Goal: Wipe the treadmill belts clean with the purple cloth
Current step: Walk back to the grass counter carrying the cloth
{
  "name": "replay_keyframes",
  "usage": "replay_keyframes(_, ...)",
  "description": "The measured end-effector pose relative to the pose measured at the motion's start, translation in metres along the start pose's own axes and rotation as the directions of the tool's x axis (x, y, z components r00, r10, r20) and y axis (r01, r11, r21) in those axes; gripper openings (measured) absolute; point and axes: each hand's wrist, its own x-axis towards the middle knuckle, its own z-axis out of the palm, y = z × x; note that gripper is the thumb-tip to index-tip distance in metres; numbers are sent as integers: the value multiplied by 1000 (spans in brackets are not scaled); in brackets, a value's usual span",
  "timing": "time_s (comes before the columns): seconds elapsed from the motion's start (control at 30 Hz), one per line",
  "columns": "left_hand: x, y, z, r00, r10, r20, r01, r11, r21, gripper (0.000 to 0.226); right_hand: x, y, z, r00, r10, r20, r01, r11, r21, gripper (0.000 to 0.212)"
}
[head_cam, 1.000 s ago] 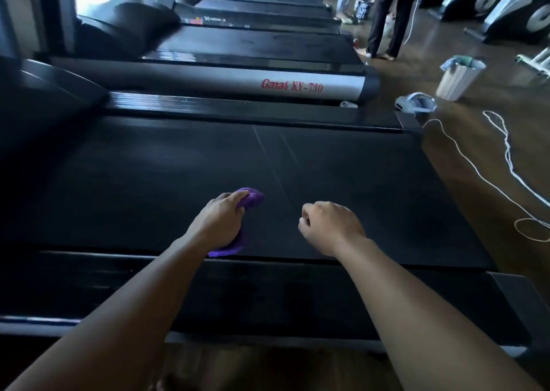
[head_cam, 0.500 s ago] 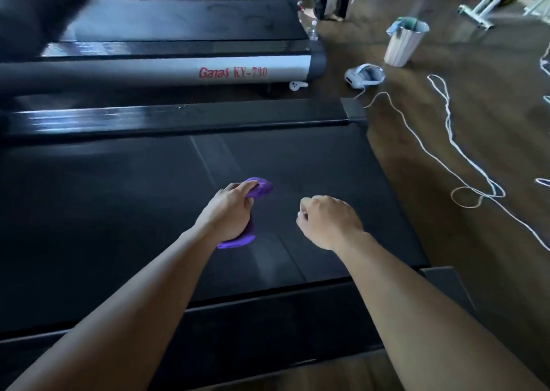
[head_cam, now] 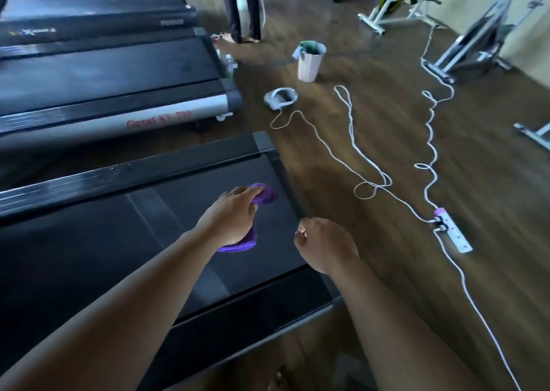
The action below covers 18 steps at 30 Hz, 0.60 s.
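Left hand [head_cam: 230, 218]: grips a bunched purple cloth [head_cam: 266, 194], pressed on the black rubber treadmill belt [head_cam: 89, 242] near its rear right corner. Right hand [head_cam: 326, 246]: fingers curled, holding nothing, over the belt's edge. White power strip [head_cam: 454, 233]: on the wooden floor [head_cam: 372, 140].

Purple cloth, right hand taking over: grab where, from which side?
Likely the bunched end of the purple cloth that sticks out past the fingertips of the left hand, pinched from above on the right. It is the thickest free part; most of the rest lies under the palm on the treadmill belt.
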Motion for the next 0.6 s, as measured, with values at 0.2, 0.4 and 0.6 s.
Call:
replay_keyframes(0.2,2,137,-11,989,135,54,-135,991,7,42,-71,81,-92,987,137,-86,-133,990,42,26)
replay_keyframes(0.4,9,254,11,932,340,124,-341,940,-16,44,-127,160,-154,919,365,-150,-360,931,58,27)
replay_keyframes(0.6,29,350,47,795,574,197,-573,817,-67,46,-180,225,-185,810,555,-189,-548,831,95,15)
